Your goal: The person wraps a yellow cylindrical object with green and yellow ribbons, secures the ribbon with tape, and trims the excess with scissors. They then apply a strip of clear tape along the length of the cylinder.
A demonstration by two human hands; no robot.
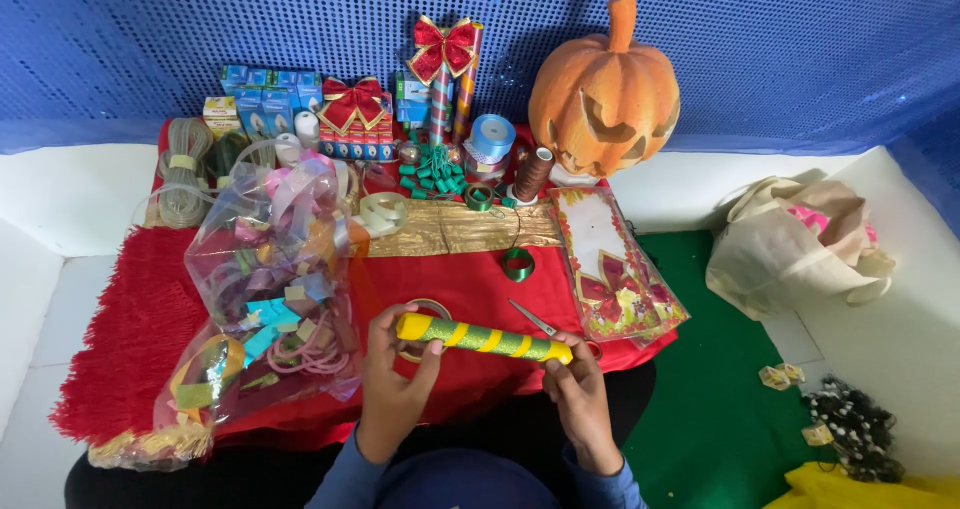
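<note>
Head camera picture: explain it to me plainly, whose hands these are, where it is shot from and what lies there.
The one picture comes from a camera worn on a person's head, looking down. No machine: the left hand and right hand are the wearer's own. Together they hold a yellow stick wound with green ribbon. Below lies a red cloth with scissors, a clear bag of ribbons, a small green ribbon spool and a carved orange pumpkin at the back.

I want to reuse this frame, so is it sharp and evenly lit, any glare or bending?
Head view: sharp and evenly lit; soft shadows behind the pumpkin; glare on the plastic ribbon bag; the striped stick and both hands are crisp; white edges bow slightly at the sides.
</note>
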